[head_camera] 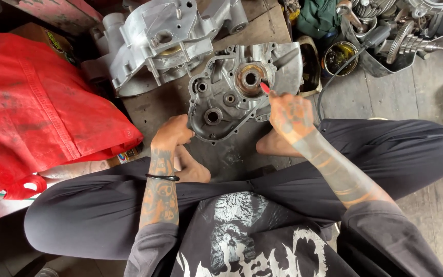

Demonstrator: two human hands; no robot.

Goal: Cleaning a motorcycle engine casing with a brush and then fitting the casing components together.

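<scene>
A grey metal engine case half [232, 95] lies flat on a low wooden board between my bare feet. It has several round bearing holes, the largest one rusty. My left hand [173, 133] grips its lower left rim. My right hand [289, 110] holds a small red-handled tool [264, 87] whose tip points toward the large rusty bearing seat [249, 78]. How far the tip reaches is hidden by my fingers.
A brighter silver engine case [165, 38] rests behind on the board. A red cloth bag [32, 107] lies at the left. At the back right stand a round tin [339, 56], a tray with gears and shafts [396, 43], and a black cable [329, 84].
</scene>
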